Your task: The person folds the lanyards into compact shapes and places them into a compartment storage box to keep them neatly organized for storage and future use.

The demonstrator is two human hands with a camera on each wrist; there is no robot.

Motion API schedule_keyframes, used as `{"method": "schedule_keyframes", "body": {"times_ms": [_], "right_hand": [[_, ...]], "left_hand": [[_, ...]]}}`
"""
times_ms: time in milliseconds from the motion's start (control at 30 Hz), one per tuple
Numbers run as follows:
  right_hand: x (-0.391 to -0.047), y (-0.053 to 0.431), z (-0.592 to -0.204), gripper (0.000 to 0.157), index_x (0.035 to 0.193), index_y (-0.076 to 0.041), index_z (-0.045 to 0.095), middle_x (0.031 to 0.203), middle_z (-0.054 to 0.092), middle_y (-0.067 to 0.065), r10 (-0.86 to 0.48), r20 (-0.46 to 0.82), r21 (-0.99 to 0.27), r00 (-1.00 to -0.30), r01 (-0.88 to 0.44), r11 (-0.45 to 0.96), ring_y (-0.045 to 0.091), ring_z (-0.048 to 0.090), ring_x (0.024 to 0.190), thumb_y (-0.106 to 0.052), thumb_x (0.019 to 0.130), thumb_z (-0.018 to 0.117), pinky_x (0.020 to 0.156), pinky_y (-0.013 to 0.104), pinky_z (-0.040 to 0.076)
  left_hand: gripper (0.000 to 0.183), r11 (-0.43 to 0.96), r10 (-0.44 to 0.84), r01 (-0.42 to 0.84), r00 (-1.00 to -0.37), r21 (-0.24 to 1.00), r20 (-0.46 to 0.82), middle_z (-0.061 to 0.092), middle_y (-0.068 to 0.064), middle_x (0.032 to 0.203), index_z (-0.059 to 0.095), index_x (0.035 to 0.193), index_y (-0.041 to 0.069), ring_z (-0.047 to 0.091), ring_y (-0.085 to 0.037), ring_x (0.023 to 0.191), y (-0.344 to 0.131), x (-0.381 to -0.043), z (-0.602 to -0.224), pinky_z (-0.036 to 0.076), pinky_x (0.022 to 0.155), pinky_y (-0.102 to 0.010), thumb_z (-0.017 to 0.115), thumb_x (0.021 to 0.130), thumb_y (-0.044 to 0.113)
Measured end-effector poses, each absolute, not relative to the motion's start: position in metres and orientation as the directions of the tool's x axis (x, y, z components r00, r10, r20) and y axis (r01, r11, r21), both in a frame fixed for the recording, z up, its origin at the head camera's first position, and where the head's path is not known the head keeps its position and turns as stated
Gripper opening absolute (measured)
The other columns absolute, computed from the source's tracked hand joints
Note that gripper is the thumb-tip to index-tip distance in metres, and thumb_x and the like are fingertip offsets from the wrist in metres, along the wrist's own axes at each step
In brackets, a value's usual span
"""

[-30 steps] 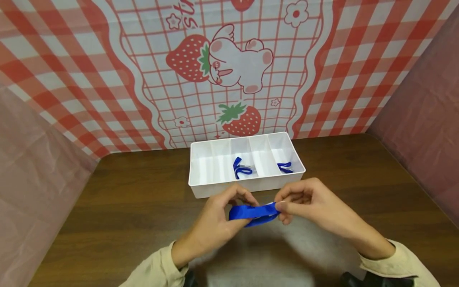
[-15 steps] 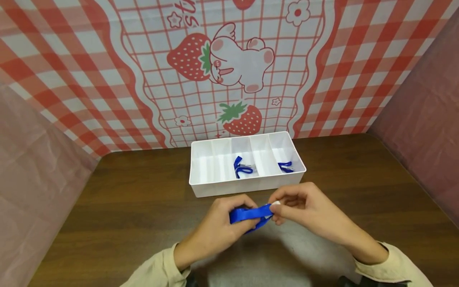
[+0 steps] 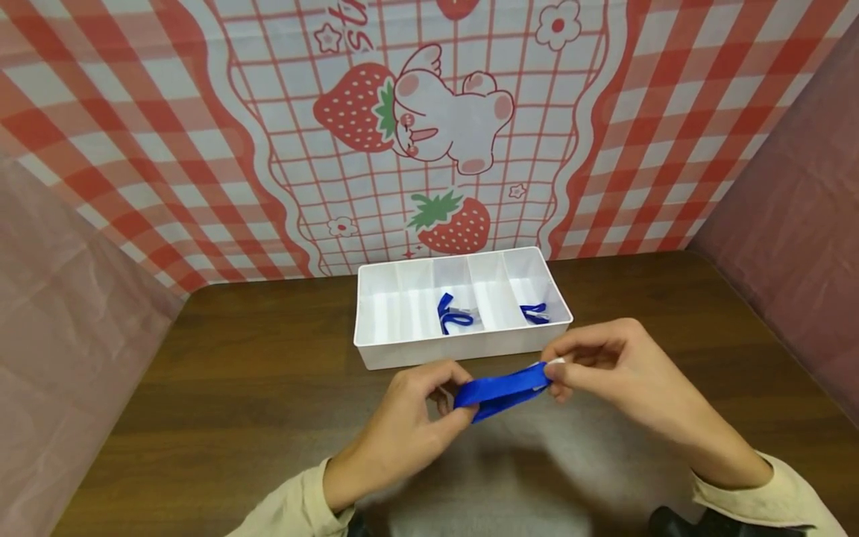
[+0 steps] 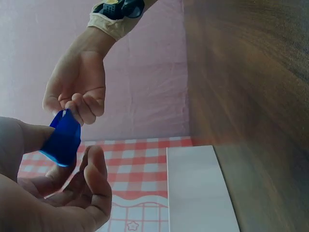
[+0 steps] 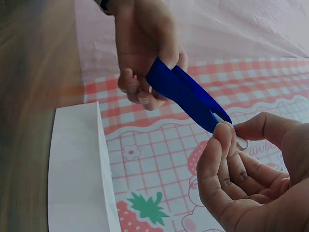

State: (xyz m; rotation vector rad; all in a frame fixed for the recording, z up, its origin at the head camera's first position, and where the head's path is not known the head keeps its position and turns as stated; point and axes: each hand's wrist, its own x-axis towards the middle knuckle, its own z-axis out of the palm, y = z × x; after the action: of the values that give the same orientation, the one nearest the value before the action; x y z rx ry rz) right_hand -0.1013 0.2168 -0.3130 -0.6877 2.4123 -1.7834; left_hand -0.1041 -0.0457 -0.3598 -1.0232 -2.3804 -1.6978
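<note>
Between the two hands a blue lanyard [image 3: 503, 388] is stretched as a flat folded loop above the table. My left hand [image 3: 409, 425] holds its left end, with the thumb and a finger at the bend of the band [image 4: 63, 142]. At the other end my right hand [image 3: 611, 365] pinches the lanyard between thumb and fingertips, where a small white piece [image 3: 555, 362] shows. In the right wrist view a pale, clear loop [image 5: 242, 143] sticks out by those fingertips. Behind the hands stands a white divided tray [image 3: 436, 349].
One blue lanyard [image 3: 456, 318] with a silvery clip lies in the tray's middle compartment, another [image 3: 535, 313] in the rightmost one. The brown wooden table [image 3: 255, 358] ends at a red-checked strawberry cloth [image 3: 241, 186]. Pink cloth [image 3: 792, 171] hangs at both sides.
Both hands first drew closer together, then my right hand moved right and up, pulling the lanyard loop longer and tilting it. The white piece now shows at the right fingertips. The tray stays put.
</note>
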Motion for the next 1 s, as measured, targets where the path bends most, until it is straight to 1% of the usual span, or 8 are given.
{"method": "schedule_keyframes", "body": {"times_ms": [133, 267, 367, 467, 600, 700, 800, 1000], "right_hand": [[-0.101, 0.221, -0.309, 0.008, 0.094, 0.001, 0.072, 0.073, 0.070, 0.009, -0.384, 0.191, -0.917, -0.903, -0.304, 0.258, 0.019, 0.068, 0.063, 0.003, 0.092, 0.065, 0.057, 0.034, 0.057], [-0.102, 0.224, -0.307, 0.008, 0.093, -0.001, 0.073, 0.071, 0.069, 0.009, -0.404, 0.192, -0.911, -0.894, -0.316, 0.266, 0.021, 0.067, 0.061, 0.003, 0.091, 0.066, 0.055, 0.035, 0.056], [-0.106, 0.227, -0.308, 0.008, 0.092, -0.001, 0.073, 0.070, 0.069, 0.009, -0.417, 0.187, -0.911, -0.889, -0.315, 0.265, 0.022, 0.066, 0.059, 0.003, 0.091, 0.066, 0.055, 0.034, 0.055], [-0.110, 0.230, -0.311, 0.007, 0.091, 0.000, 0.072, 0.069, 0.069, 0.009, -0.429, 0.173, -0.916, -0.887, -0.304, 0.260, 0.021, 0.066, 0.058, 0.004, 0.090, 0.067, 0.055, 0.034, 0.054], [-0.114, 0.231, -0.315, 0.007, 0.092, 0.001, 0.072, 0.071, 0.069, 0.010, -0.459, 0.168, -0.919, -0.872, -0.307, 0.247, 0.019, 0.066, 0.058, 0.005, 0.090, 0.066, 0.055, 0.035, 0.056], [-0.114, 0.230, -0.315, 0.007, 0.092, 0.000, 0.072, 0.073, 0.070, 0.011, -0.472, 0.165, -0.914, -0.866, -0.314, 0.258, 0.019, 0.066, 0.059, 0.004, 0.090, 0.067, 0.055, 0.037, 0.057], [-0.113, 0.230, -0.315, 0.008, 0.091, -0.002, 0.073, 0.074, 0.070, 0.011, -0.480, 0.165, -0.904, -0.862, -0.327, 0.276, 0.019, 0.067, 0.060, 0.004, 0.089, 0.068, 0.055, 0.037, 0.057], [-0.113, 0.231, -0.317, 0.015, 0.092, -0.007, 0.073, 0.072, 0.067, 0.005, -0.541, 0.191, -0.895, -0.819, -0.372, 0.246, 0.017, 0.063, 0.060, 0.006, 0.088, 0.066, 0.053, 0.034, 0.054]], "left_hand": [[0.007, 0.158, 0.500, 0.535, -0.768, 0.830, 0.400, 0.062, 0.005, 0.081, 0.067, 0.089, 0.012, 0.055, -0.007, 0.069, -0.047, -0.105, -0.358, 0.051, 0.060, -0.022, 0.074, 0.090, 0.012], [0.009, 0.088, 0.529, 0.500, -0.757, 0.862, 0.385, 0.066, 0.003, 0.091, 0.066, 0.090, 0.013, 0.058, -0.009, 0.077, -0.049, -0.104, -0.355, 0.050, 0.062, -0.024, 0.074, 0.091, 0.015], [0.011, 0.052, 0.554, 0.528, -0.721, 0.848, 0.416, 0.067, 0.001, 0.098, 0.064, 0.087, 0.013, 0.059, -0.010, 0.084, -0.050, -0.103, -0.353, 0.051, 0.063, -0.024, 0.075, 0.090, 0.015], [0.014, 0.043, 0.572, 0.580, -0.682, 0.813, 0.456, 0.064, -0.001, 0.098, 0.062, 0.084, 0.012, 0.059, -0.009, 0.086, -0.048, -0.099, -0.354, 0.052, 0.062, -0.024, 0.074, 0.091, 0.015], [0.020, 0.059, 0.583, 0.611, -0.663, 0.789, 0.470, 0.062, 0.001, 0.096, 0.062, 0.076, 0.013, 0.057, -0.006, 0.085, -0.043, -0.093, -0.357, 0.051, 0.063, -0.022, 0.072, 0.093, 0.019], [0.023, 0.074, 0.598, 0.593, -0.670, 0.802, 0.440, 0.061, 0.004, 0.095, 0.062, 0.072, 0.016, 0.056, -0.005, 0.084, -0.039, -0.090, -0.360, 0.049, 0.064, -0.020, 0.072, 0.093, 0.019], [0.022, 0.096, 0.631, 0.559, -0.674, 0.824, 0.384, 0.062, 0.007, 0.096, 0.065, 0.073, 0.017, 0.055, -0.003, 0.083, -0.037, -0.088, -0.361, 0.050, 0.065, -0.020, 0.071, 0.093, 0.018], [0.020, 0.127, 0.680, 0.541, -0.657, 0.831, 0.324, 0.066, 0.006, 0.100, 0.069, 0.077, 0.014, 0.058, 0.000, 0.086, -0.035, -0.087, -0.364, 0.052, 0.067, -0.019, 0.068, 0.096, 0.019]]}}
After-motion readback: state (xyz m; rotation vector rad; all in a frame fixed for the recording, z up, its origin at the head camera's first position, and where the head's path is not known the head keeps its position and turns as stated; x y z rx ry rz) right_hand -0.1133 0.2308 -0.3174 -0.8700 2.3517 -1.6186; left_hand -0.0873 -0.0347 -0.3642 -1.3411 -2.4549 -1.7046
